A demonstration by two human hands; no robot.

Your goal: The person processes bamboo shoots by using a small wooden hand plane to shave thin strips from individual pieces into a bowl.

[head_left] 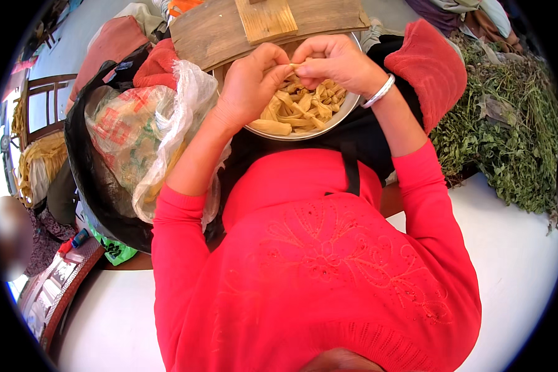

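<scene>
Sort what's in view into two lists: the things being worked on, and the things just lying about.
In hand:
left hand and right hand, pinching one yellow strip between them
metal bowl of yellow strips on the lap

Lying about:
plastic bag in a black bag
wooden board
leafy green bundle
red cloth

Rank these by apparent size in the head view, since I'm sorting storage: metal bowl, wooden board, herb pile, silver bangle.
1. herb pile
2. wooden board, partly cut off, so its rank against the herbs is unsure
3. metal bowl
4. silver bangle
</scene>
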